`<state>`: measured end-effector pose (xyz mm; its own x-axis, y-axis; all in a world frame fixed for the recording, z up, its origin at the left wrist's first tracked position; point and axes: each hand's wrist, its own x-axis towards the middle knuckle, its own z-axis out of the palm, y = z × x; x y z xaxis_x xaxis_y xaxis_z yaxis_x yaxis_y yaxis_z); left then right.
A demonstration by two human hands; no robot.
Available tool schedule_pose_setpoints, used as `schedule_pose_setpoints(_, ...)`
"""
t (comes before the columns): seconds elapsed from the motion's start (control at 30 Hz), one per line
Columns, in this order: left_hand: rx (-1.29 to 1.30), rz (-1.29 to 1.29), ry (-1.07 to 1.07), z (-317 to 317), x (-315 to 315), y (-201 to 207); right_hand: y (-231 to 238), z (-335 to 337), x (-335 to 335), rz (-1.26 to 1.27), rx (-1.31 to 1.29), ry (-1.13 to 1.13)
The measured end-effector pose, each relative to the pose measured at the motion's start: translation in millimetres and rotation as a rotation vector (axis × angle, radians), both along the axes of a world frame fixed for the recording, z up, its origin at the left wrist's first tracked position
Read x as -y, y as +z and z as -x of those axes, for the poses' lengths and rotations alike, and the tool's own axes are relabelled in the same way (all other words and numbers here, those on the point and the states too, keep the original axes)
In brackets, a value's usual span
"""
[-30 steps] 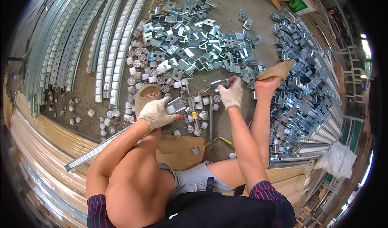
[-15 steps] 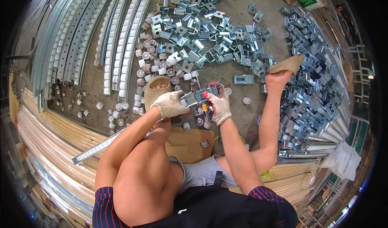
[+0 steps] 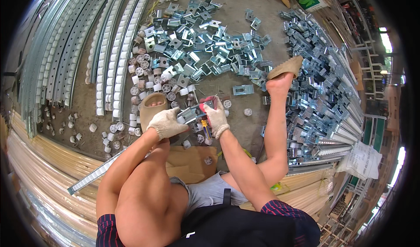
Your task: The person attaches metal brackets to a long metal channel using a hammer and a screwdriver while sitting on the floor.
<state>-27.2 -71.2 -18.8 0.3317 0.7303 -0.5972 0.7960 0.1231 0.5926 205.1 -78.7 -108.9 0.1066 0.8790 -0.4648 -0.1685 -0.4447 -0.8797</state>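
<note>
Left hand (image 3: pixel 166 123) held metal channel (image 3: pixel 188 115), right hand (image 3: pixel 216 117) bracket (image 3: pixel 209 104); 10-o'clock roller-filled rails (image 3: pixel 121 67) looked done, 12-o'clock bracket pile (image 3: pixel 192 56) unfitted.

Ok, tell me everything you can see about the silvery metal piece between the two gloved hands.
The metal piece is short, silvery and shiny, like bent sheet metal with folded edges. A white part shows at its left end. It slants up toward the picture's right, gripped at one end by the left hand and at the other by the right hand. Whether it is one part or several, I can't tell.
</note>
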Motion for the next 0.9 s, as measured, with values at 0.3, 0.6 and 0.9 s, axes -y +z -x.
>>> schedule_pose_setpoints(0.3, 0.037, -0.006, -0.010, 1.7, 4.0, 4.0, -4.0, -0.8, -0.5, -0.069, 0.103, 0.054)
schedule_pose_setpoints(0.6, 0.019, -0.041, -0.004, -2.2, 8.0, 5.3, 14.8, -1.8, -6.3, -0.183, 0.349, 0.227)
schedule_pose_setpoints(0.9, 0.001, -0.050, -0.019, -10.5, 17.5, 2.1, 21.4, -3.3, 2.1, -0.223, 0.358, 0.297)
